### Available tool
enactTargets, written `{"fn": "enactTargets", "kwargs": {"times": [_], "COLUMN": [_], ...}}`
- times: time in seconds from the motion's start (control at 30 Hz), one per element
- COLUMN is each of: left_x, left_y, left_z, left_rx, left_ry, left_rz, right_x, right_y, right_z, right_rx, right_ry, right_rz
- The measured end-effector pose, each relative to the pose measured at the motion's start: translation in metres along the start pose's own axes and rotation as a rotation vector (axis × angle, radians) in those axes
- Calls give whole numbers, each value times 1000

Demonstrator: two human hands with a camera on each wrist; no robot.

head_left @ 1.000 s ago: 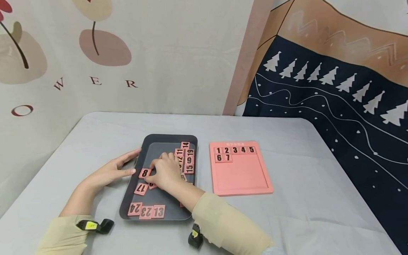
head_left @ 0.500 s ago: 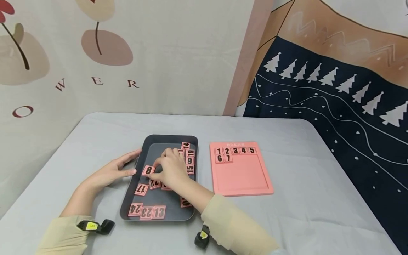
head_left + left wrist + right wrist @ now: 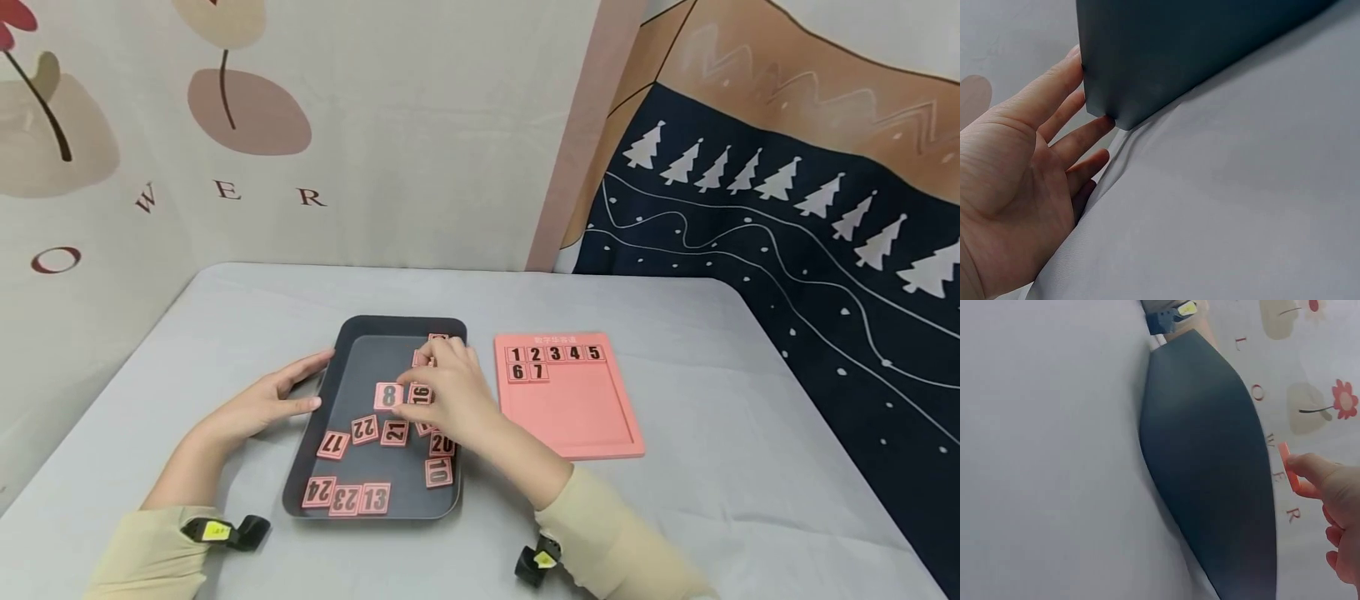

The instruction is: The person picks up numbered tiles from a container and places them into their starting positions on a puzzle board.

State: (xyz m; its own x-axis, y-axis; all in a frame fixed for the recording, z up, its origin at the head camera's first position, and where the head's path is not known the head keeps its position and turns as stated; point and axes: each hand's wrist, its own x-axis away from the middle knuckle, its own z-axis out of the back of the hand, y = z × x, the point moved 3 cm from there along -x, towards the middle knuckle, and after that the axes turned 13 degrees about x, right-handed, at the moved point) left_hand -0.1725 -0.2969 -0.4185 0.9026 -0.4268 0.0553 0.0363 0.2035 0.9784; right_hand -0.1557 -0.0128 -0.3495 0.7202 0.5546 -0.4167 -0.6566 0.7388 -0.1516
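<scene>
Head view: right hand (image 3: 450, 397) pinches a square pink 8 tile (image 3: 387, 397). Left of it, spread left hand (image 3: 272, 398) touches the dark rectangular tray (image 3: 358, 360).

Beyond the white-covered table (image 3: 720, 400) hang a pale lettered backdrop (image 3: 420, 133) and a navy cloth (image 3: 862, 367) with printed white trees (image 3: 778, 181).

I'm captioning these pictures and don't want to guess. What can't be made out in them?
- Head view: numbers on some tiles behind the right hand, which covers them.
- Head view: the lettering on the board, too small to read.
- Left wrist view: what lies in the tray, which shows only its outside.
- Right wrist view: the number on the held tile, seen edge-on; the picture's edge cuts off that hand.
</scene>
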Motion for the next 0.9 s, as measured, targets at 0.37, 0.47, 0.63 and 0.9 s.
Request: {"fn": "enactTargets", "kwargs": {"times": [0.37,0.47,0.63,0.9], "left_x": [3,3,3,1], "left_y": [-1,-1,-2,-5], "left_z": [-1,-1,1,1], "left_rx": [-1,-3,-16,-20], "left_ry": [3,4,-1,-12], "left_rz": [-3,-2,-19,-39], "right_x": [33,42,55,73], "right_y": [37,49,69,106], "right_z": [19,22,27,32], "right_rx": [-24,-11,10,22], "right_ry": [91,105,116,97], "right_rz": [37,26,8,-43]}}
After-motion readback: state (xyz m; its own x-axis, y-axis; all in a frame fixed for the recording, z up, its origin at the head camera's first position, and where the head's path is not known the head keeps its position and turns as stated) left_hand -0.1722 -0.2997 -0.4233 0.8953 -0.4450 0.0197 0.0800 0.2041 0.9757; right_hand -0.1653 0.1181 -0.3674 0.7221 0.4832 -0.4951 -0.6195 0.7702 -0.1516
